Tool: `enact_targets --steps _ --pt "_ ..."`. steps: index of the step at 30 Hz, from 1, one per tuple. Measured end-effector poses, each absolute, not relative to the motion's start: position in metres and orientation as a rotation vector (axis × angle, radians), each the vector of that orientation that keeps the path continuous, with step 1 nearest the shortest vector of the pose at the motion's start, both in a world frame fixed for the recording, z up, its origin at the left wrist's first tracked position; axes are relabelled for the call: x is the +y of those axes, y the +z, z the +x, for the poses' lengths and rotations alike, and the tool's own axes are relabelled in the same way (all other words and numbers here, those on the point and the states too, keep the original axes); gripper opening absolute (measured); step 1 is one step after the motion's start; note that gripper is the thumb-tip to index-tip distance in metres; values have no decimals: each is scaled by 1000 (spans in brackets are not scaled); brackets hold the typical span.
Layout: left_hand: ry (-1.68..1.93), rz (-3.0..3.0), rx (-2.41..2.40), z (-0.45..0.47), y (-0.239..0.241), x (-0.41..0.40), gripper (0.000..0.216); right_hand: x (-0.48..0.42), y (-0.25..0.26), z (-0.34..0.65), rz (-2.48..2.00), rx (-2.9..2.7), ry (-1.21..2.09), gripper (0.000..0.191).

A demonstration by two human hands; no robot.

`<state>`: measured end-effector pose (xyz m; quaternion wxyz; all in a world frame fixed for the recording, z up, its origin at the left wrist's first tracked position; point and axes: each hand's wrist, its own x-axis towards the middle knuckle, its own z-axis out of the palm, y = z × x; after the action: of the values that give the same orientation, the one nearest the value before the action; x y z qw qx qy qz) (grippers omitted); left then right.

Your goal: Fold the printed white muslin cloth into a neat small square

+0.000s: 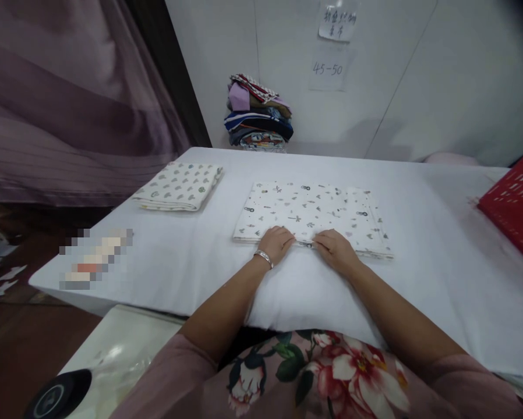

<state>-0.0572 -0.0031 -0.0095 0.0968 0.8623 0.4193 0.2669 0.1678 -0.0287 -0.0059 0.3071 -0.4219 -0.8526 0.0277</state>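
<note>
A white cloth (314, 212) with small grey and coloured figures lies folded in a wide rectangle on the table in front of me. At its near edge, my left hand (277, 243), with a silver bracelet on the wrist, has its fingers closed on the layers. A short way to the right, my right hand (335, 249) pinches the same edge, thumb toward the other hand. Between the two hands a bit of the edge shows slightly raised. To the left rests a second folded cloth (178, 187), white with grey mushroom-like shapes, touched by neither hand.
A white-covered table (200, 256) carries everything. Behind it, a pile of folded fabrics (259, 113) stands near the wall. A red basket (515, 203) is at the right edge. A pixelated item (96, 259) lies left, and a black round object (58, 396) sits lower left.
</note>
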Motion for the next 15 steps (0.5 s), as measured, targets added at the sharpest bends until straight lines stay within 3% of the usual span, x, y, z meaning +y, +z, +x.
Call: enact_targets --steps 15 --pt "990 2677 1207 -45 -6 -15 17 -27 -6 164 -1193 -2141 124 20"
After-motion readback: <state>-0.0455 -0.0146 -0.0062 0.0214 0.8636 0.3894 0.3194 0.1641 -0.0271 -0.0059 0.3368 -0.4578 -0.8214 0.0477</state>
